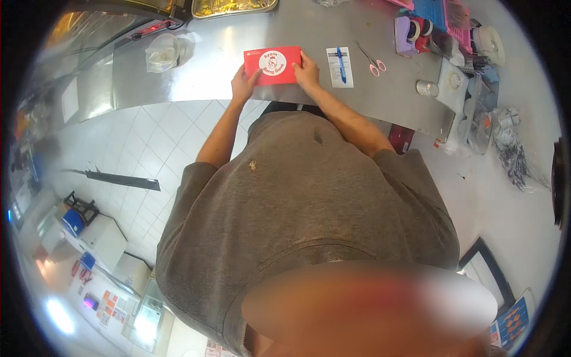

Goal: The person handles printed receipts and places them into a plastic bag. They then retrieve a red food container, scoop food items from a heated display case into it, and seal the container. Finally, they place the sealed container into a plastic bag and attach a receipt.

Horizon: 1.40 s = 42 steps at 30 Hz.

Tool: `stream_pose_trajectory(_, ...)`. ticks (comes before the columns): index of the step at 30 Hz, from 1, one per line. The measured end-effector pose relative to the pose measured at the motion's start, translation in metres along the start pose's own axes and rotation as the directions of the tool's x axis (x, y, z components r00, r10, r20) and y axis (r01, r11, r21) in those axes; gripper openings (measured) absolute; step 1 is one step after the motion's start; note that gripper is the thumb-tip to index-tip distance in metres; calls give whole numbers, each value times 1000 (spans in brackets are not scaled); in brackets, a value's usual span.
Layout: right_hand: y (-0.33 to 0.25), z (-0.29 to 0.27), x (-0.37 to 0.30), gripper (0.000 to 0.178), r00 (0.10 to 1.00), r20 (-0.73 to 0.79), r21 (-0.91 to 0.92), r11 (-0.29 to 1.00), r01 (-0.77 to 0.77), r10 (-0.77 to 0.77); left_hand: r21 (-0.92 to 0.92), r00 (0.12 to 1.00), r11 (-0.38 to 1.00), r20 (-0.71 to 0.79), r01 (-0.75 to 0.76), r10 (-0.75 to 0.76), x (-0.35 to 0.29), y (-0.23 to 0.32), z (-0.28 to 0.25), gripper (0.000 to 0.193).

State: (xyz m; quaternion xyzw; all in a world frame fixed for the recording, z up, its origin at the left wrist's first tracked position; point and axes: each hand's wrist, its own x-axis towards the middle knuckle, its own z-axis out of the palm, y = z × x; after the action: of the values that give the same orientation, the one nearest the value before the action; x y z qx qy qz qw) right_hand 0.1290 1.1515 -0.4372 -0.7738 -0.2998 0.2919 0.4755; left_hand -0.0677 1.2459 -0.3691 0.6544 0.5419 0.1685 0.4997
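A flat red box (285,76) with a round white printed label rests at the near edge of the steel counter, held between both hands. My left hand (243,84) grips its left side, thumb on the top face. On the opposite side my right hand (306,71) holds the right edge, its thumb also on top. The fingers beneath the box are hidden. To the right of the box lies a white printed slip (350,77) with a blue pen (341,66) across it. Beside that are scissors (373,62) with pink handles.
The steel counter (214,59) bears a clear plastic bag or tub (162,53) at left and a metal tray (235,7) of yellowish food at the back. Tape dispenser (406,37), pink and blue baskets (455,24) and a small tin (426,88) stand at right.
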Motion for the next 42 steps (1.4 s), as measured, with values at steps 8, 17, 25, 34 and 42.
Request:
stream_pose_trajectory(8,-45,-52,45,48,940,246,132,953,-272,234,-298,999,954,23,-27,36,0,18,-13,54)
stream_pose_trajectory(17,-24,-50,24,34,984,140,162,977,-137,115,-39,995,996,51,-79,81,15,-28,-7,53)
stream_pose_trajectory(25,5,-63,18,50,983,182,-94,995,45,-27,138,936,964,304,-228,178,48,-28,-21,68)
stream_pose_trajectory(34,-47,-94,19,43,485,799,-428,231,874,-355,469,615,424,716,-775,331,48,72,-7,95)
stream_pose_trajectory(42,-26,-136,23,20,243,590,-112,219,969,-770,394,457,231,783,-890,422,28,42,6,67)
